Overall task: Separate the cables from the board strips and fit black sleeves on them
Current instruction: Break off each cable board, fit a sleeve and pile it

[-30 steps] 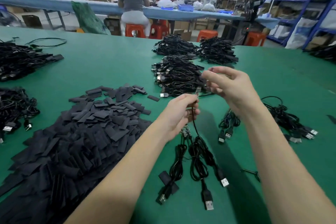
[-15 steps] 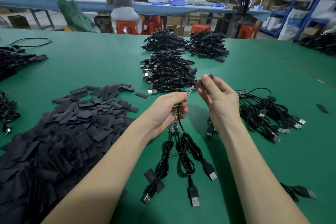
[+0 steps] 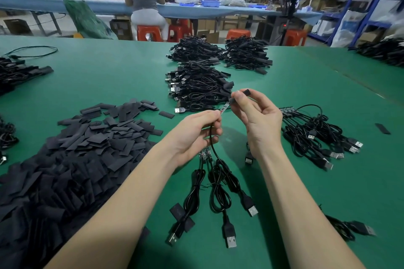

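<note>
My left hand (image 3: 196, 131) pinches a black USB cable (image 3: 220, 172) just below its small circuit board (image 3: 224, 108), which points up and to the right. My right hand (image 3: 255, 116) pinches a black sleeve (image 3: 240, 95) by thumb and fingers, its lower mouth at the board's tip. Below my left hand hang two more cables with boards (image 3: 205, 155), their USB plugs lying on the green table (image 3: 109, 85). A large heap of flat black sleeves (image 3: 72, 159) lies to the left.
Bundles of sleeved cables (image 3: 199, 89) are piled ahead, with more (image 3: 247, 57) behind them. Unsleeved cables on a board strip (image 3: 317, 135) lie to the right. Other cable heaps (image 3: 15, 72) sit at the left edge. Two people sit at a far bench.
Both hands came a little lower and nearer. My right hand turned the sleeve so its open end meets the tip of the board; my left hand keeps its hold on the cable.
</note>
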`<state>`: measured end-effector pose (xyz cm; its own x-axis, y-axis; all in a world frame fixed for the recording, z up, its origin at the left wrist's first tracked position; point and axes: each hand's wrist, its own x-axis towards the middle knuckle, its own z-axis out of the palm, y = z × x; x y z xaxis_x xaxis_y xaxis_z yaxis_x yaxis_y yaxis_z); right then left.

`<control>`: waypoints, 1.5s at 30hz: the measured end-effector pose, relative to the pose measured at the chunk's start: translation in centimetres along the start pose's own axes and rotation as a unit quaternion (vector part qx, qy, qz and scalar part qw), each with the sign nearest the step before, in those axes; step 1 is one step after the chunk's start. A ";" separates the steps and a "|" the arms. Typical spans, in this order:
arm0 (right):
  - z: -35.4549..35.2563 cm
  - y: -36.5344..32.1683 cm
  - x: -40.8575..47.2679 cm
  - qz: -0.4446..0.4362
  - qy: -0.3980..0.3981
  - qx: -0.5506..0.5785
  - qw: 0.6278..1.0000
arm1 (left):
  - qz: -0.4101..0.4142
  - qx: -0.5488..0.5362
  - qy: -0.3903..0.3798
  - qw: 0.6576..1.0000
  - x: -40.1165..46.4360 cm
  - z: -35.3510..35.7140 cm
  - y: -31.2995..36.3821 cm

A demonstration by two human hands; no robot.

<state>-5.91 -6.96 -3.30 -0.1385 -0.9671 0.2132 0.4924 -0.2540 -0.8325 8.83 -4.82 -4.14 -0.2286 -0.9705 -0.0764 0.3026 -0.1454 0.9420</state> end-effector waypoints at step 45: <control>-1.2 -0.2 -0.2 0.106 -0.116 -0.096 0.983 | 0.177 0.115 0.064 0.975 -0.4 -0.3 -0.2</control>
<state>-7.05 -6.69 -3.83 0.1607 -0.9801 0.1168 0.3150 -0.0612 -0.9471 9.19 -4.44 -4.36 -0.0255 -0.9704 0.2402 0.1218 0.2355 0.9642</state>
